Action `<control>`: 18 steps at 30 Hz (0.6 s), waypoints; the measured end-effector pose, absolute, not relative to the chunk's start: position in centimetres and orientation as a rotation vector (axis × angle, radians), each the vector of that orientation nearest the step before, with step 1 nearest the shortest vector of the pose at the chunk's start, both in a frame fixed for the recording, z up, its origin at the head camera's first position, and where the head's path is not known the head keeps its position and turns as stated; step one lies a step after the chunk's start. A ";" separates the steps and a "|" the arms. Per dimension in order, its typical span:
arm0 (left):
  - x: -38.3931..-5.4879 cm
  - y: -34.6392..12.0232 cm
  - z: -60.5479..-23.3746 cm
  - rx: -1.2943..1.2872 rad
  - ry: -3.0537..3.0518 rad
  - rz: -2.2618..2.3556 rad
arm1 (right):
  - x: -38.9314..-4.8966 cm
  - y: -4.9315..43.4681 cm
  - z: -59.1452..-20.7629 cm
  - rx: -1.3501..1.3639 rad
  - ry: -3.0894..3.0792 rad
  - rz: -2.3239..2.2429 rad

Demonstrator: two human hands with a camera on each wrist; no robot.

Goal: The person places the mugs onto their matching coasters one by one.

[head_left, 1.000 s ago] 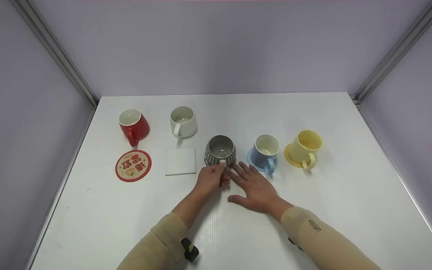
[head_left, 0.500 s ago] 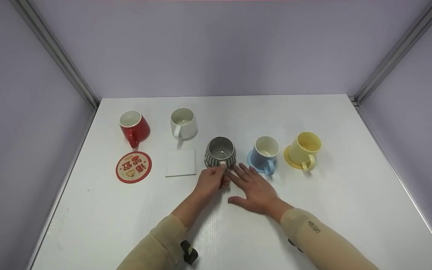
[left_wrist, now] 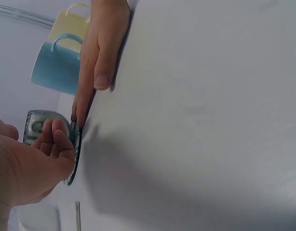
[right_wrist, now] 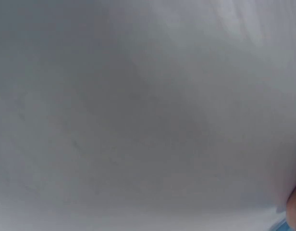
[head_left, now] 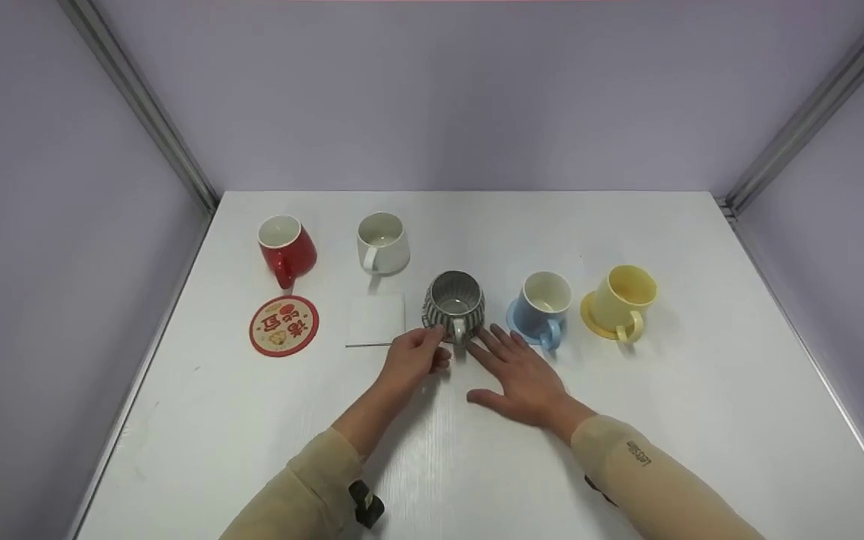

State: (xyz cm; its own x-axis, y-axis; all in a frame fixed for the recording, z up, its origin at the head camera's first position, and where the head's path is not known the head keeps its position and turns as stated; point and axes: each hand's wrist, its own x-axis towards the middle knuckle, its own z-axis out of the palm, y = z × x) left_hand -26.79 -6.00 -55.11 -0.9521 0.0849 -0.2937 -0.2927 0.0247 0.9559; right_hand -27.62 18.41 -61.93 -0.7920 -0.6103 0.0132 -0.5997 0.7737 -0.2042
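Note:
A grey striped mug (head_left: 454, 306) stands upright at the table's middle, its handle (head_left: 459, 331) turned toward me. Beneath it is a dark patterned coaster (left_wrist: 76, 161), mostly hidden in the head view. My left hand (head_left: 411, 358) is off the handle, at the mug's front left, fingers loosely curled; whether its fingertips touch the mug or coaster I cannot tell. My right hand (head_left: 522, 381) lies flat with fingers spread, its fingertips by the coaster's right front edge. Only a bit of a finger (right_wrist: 295, 209) shows in the right wrist view.
Right of the striped mug, a blue mug (head_left: 533, 319) stands on a blue coaster (head_left: 513, 321), and a yellow mug (head_left: 616, 307) on a yellow one. Leftward, a white mug (head_left: 384, 247) is behind a white square coaster (head_left: 376, 319); a red mug (head_left: 291, 251) is behind a round red-rimmed coaster (head_left: 283, 325).
My left hand has let go of the striped mug's handle and drawn slightly left. My right hand keeps its place. The head view has shifted a little.

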 end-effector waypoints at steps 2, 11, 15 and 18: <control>-26.8 -6.6 -54.7 -0.217 2.063 2.002 | -27.7 18.5 -62.0 -0.985 2.907 -0.306; -27.6 -9.7 -53.0 -0.295 2.186 2.014 | -27.4 18.8 -62.1 -1.013 2.924 -0.339; -28.4 -11.3 -52.1 -0.341 2.233 2.004 | -27.1 18.7 -61.8 -1.007 2.902 -0.407; -29.0 -12.6 -51.5 -0.360 2.249 1.998 | -26.5 18.7 -61.3 -0.974 2.876 -0.464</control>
State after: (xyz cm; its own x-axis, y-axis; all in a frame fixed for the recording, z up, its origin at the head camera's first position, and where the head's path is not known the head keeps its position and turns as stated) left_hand -28.98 -12.62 -51.50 -0.9656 -0.1024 -0.2391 -0.2496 0.1052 0.9626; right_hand -26.46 18.74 -61.31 -0.7969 -0.6034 0.0308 -0.5824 0.7536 -0.3047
